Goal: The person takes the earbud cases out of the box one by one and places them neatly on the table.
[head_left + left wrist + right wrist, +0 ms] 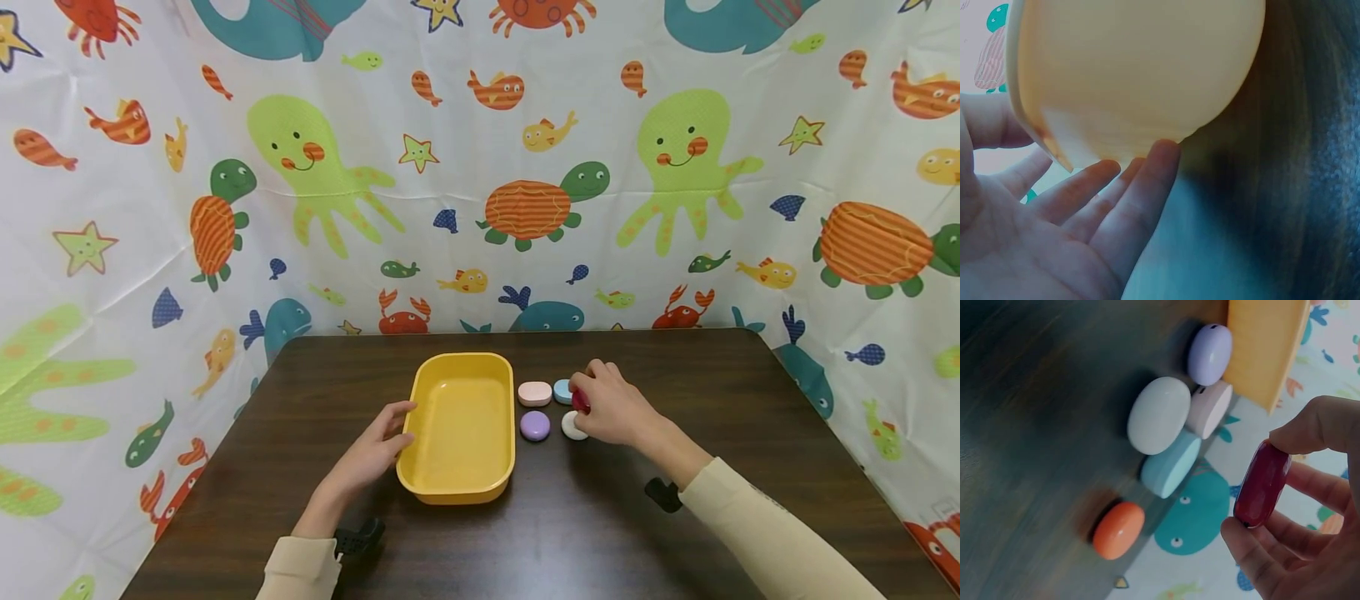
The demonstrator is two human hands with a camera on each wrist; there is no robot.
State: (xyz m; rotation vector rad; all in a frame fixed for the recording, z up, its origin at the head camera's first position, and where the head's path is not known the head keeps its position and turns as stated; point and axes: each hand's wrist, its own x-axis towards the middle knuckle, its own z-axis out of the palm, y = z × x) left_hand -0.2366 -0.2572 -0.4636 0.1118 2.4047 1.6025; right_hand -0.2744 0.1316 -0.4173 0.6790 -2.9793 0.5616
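Observation:
My right hand (pixel 617 407) pinches a dark red, glossy oval piece (pixel 1263 484) between thumb and fingertips, above the table. Below and beside it lie similar smooth pieces: a white one (pixel 573 427), a light blue one (pixel 562 392) partly covered by the hand, a pink one (pixel 535 393) and a purple one (pixel 535 426). An orange piece (pixel 1119 530) shows only in the right wrist view. At the left wall of a yellow tray (pixel 402 475), my left hand (pixel 375 446) holds the rim, with fingertips against the outside. The tray's inside is bare.
The dark wooden table (pixel 555 533) ends at a white curtain (pixel 465 283) printed with sea animals, which also runs along both sides. A black wrist strap (pixel 360 537) is on the left arm, and another dark device (pixel 663 494) hangs under the right wrist.

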